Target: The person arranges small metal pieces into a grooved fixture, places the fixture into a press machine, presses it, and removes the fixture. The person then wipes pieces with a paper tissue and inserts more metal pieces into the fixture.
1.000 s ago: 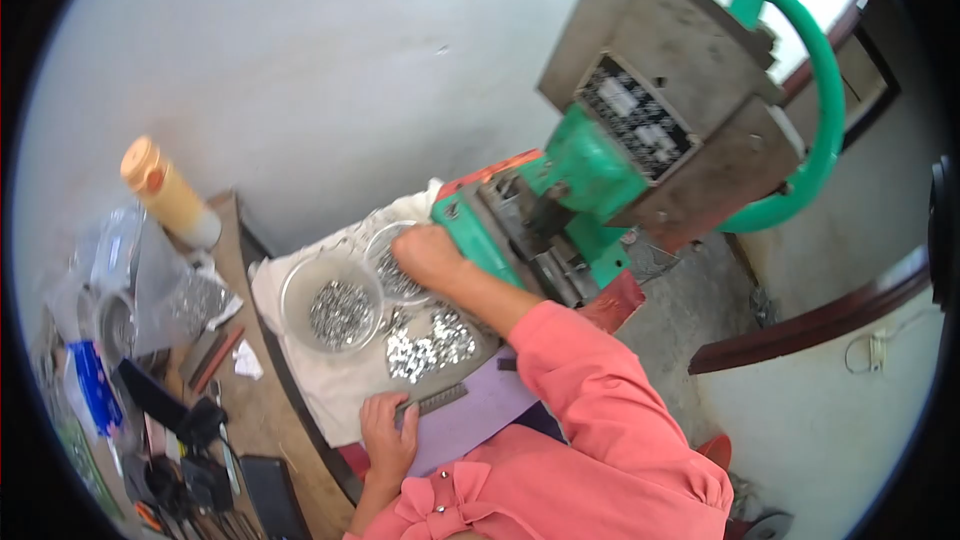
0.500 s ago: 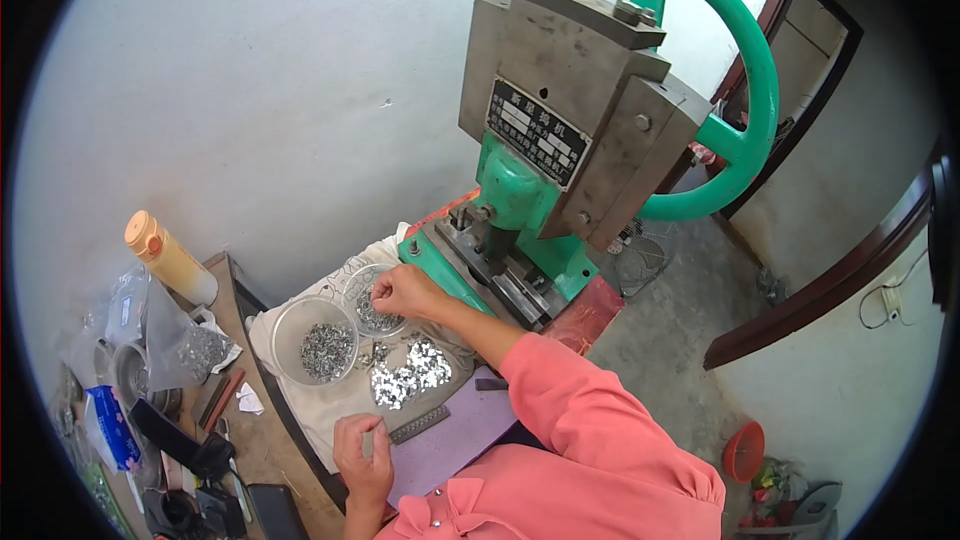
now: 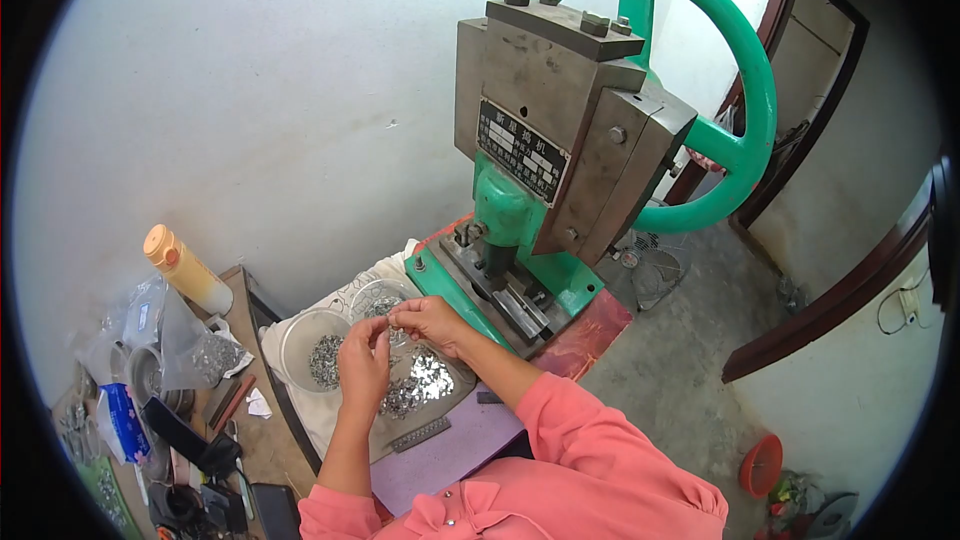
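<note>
My left hand and my right hand meet fingertip to fingertip above two clear round tubs. Both are closed in a pinch; whatever is between the fingers is too small to make out. Small metal pieces fill part of the left tub, which my left hand partly covers. Behind my right hand, the other tub also holds small metal pieces. A loose pile of shiny metal pieces lies below my hands on the cloth. Nearer my body is a dark metal strip with a dotted surface.
A green hand press with a large wheel stands just beyond my right hand. On the left, a side table bears an orange-lidded bottle, plastic bags, a blue packet and a black phone.
My left hand has risen from near the metal strip to meet my right hand. My right hand has moved off the far tub, slightly right and towards me. The view has shifted slightly.
</note>
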A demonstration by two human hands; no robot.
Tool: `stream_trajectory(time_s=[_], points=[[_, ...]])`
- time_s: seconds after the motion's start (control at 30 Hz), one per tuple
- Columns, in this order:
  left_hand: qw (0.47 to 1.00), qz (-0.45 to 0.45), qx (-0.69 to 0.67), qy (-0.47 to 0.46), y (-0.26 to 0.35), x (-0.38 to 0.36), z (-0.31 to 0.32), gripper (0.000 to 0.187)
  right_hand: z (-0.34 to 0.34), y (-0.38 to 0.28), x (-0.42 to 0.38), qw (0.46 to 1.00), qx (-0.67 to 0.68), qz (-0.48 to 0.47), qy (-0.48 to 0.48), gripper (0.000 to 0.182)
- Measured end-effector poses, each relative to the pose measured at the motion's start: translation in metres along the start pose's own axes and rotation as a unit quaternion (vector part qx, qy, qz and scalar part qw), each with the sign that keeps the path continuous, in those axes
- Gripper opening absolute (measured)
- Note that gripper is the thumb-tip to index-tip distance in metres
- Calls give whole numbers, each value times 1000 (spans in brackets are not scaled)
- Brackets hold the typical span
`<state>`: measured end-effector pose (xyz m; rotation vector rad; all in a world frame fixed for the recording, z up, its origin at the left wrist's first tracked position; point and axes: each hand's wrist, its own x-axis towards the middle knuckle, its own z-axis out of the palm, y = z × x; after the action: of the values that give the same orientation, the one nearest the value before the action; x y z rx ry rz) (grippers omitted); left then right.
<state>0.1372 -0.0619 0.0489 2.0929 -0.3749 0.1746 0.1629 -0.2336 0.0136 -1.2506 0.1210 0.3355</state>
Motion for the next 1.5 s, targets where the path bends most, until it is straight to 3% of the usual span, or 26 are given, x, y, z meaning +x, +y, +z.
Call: stream_trajectory(time_s=[0.3,0.63,0.73,0.9,1.03,1.17,1.27,1.43,1.5], points=[[992,-77,-100,-9,-6,9,6,20,2,2,1,994,101,38,-4,15],[998,-64,-10,5,-12,17,3,11,11,3,-3,999,-1,18,39,19],[997,-64,-46,14,-16,20,6,7,13,8,-1,998,-37,1,41,23],[997,-59,-20,34,-10,24,1,6,18,12,-3,988,-111,-71,76,28],[984,-91,-152,35,-18,27,8,7,28,7,-11,981,-144,-111,68,26],[942,-145,-301,28,-14,26,4,8,29,1,-11,989,-62,-99,85,25],[928,-156,-336,36,-9,24,3,7,30,3,-8,990,-16,-112,89,24],[920,-158,-356,45,-15,21,5,6,34,4,-9,963,-148,-197,111,22],[917,-158,-362,47,-15,21,4,6,37,0,-11,970,-123,-180,105,21]])
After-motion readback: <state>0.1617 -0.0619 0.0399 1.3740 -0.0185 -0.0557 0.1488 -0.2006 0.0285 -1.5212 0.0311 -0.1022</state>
